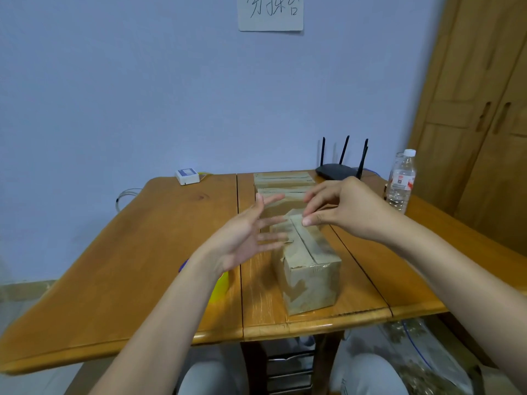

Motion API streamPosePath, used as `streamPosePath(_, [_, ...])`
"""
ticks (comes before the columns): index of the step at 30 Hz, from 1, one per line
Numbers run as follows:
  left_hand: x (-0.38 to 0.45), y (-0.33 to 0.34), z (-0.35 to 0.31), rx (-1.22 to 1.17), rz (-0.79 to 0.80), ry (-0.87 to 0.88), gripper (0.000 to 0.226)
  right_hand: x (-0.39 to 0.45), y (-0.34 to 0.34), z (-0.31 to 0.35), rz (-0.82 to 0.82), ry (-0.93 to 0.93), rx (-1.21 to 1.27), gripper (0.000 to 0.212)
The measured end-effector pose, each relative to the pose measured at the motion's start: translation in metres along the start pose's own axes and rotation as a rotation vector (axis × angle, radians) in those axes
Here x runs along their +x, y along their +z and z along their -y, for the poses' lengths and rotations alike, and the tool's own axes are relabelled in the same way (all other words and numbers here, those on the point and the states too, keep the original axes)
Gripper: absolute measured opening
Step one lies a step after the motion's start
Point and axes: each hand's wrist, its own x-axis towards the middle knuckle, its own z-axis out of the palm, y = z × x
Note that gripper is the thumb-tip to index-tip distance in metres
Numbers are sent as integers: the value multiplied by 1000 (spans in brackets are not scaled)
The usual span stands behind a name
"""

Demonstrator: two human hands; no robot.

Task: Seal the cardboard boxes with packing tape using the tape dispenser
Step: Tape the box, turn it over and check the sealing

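Note:
A small cardboard box [309, 276] patched with brown tape stands near the table's front edge, its top seam running away from me. My right hand [350, 209] hovers over the box's far end, thumb and curled fingertips pinching its raised far top edge. My left hand [248, 238] is spread with straight fingers, slightly blurred, by the box's far left side; contact cannot be told. Behind lie more cardboard boxes [283, 181] in a row. A yellow and blue object [221, 283], perhaps the tape dispenser, is mostly hidden under my left forearm.
The wooden table [142, 252] stands against a blue wall. At its back are a black router [336, 169], a water bottle [400, 181] on the right and a small white device [187, 176] on the left. A wooden wardrobe [479, 109] stands at right.

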Motion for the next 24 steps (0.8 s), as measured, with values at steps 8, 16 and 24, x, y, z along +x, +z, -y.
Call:
streamPosePath(8, [6,2,5,-23,188,-203,64,-15,-13,2,84,-22,-11,25])
streamPosePath(16, [5,3,10,25,284,-104,71,-21,-22,22,39,-140,64,24])
streamPosePath(24, [-5,1,11,7,487,92,97,-19,-33,38,113,-139,140,14])
